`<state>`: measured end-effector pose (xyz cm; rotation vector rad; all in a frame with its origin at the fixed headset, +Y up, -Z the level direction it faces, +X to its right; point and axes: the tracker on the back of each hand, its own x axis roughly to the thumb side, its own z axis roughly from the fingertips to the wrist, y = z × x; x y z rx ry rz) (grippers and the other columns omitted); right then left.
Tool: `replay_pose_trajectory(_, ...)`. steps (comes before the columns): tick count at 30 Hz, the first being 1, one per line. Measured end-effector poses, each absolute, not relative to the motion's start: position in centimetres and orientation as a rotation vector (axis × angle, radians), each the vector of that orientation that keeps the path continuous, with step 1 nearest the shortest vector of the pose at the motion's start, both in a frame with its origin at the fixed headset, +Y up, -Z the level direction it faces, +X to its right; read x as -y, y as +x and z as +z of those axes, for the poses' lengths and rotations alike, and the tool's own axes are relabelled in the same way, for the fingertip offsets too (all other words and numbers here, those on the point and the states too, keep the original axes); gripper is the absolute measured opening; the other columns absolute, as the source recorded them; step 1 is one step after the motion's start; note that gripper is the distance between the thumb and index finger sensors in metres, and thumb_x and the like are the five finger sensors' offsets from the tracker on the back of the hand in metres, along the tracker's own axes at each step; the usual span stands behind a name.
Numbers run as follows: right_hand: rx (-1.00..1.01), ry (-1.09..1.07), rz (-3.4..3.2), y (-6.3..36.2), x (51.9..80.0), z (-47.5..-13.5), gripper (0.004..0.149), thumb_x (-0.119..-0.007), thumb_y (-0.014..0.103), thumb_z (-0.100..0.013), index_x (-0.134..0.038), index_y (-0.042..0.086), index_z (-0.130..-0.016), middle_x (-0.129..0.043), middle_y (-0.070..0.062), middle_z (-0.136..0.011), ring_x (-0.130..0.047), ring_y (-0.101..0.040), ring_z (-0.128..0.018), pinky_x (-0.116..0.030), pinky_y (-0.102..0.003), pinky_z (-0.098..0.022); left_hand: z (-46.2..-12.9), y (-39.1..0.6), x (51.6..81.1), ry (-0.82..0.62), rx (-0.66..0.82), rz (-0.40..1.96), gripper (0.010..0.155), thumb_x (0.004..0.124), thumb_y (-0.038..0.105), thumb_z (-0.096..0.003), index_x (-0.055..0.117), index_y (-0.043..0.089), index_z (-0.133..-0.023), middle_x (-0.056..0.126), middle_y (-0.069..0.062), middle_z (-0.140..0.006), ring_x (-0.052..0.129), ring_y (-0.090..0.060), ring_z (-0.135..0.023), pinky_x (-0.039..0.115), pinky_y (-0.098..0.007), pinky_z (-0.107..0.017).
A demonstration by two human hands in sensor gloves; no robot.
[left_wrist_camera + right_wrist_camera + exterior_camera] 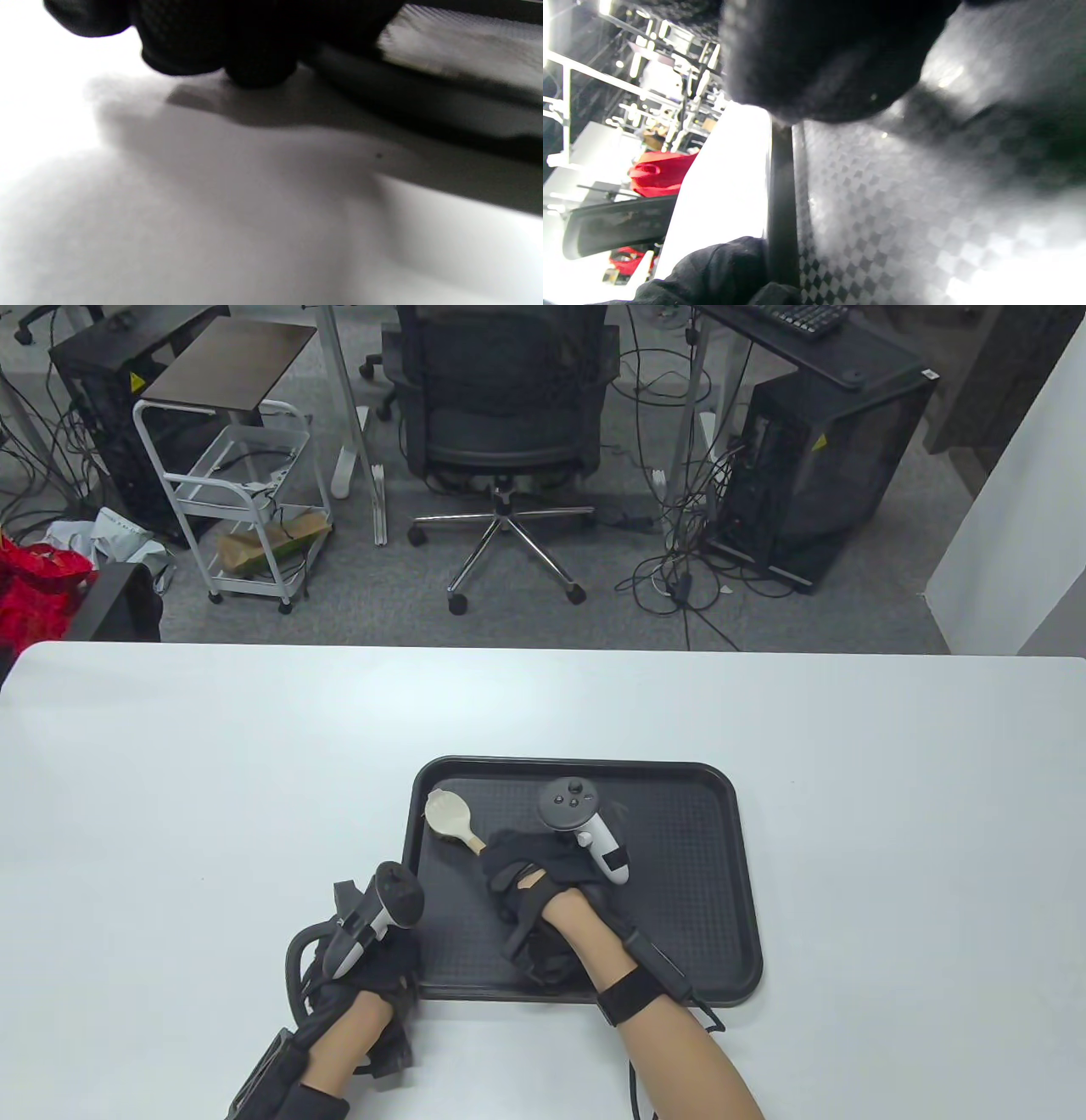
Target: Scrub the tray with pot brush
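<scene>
A black textured tray [679,865] lies on the white table near the front edge. My right hand [543,874] is over the tray's left half and grips the pot brush by its wooden handle [473,841]. The brush's cream rounded end [448,814] points toward the tray's far left corner and sits low over the tray floor [882,203]. My left hand [365,967] is at the tray's front left corner. Its gloved fingers [254,63] rest on the table beside the rim [424,106], and the glove [712,271] lies against the rim [780,182].
The white table [170,814] extends to both sides of the tray and behind it. An office chair [501,415], a white cart [246,500] and computer cases stand on the floor beyond the table's far edge.
</scene>
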<state>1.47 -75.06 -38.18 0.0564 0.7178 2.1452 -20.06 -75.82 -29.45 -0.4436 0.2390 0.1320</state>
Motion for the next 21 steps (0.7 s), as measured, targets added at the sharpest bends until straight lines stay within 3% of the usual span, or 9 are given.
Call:
replay_pose_trajectory(11, -0.796, 0.005, 2.233, 6.9, 73.4, -39.4, 0.057, -0.073, 0.035, -0.054, -0.059, 0.002, -0.097, -0.090, -0.017, -0.064, -0.099, -0.020, -0.008, -0.085, -0.028, 0.008, -29.4, -20.0, 75.8, -0.444, -0.240, 0.131, 0.066, 0.075, 0.042, -0.0443, 0.054, 0.007, -0.095, 0.084, 0.000, -0.074, 0.093, -0.021, -0.053, 0.076, -0.050, -0.049)
replay_pose_trajectory(21, -0.780, -0.125, 2.313, 12.5, 72.3, -38.3, 0.056, -0.073, 0.036, -0.054, -0.060, 0.003, -0.097, -0.091, -0.016, -0.064, -0.099, -0.020, -0.009, -0.085, -0.028, 0.008, -29.4, -20.0, 75.8, -0.451, -0.241, 0.140, 0.066, 0.075, 0.042, -0.0442, 0.054, 0.007, -0.095, 0.083, 0.000, -0.074, 0.092, -0.021, -0.053, 0.076, -0.050, -0.049)
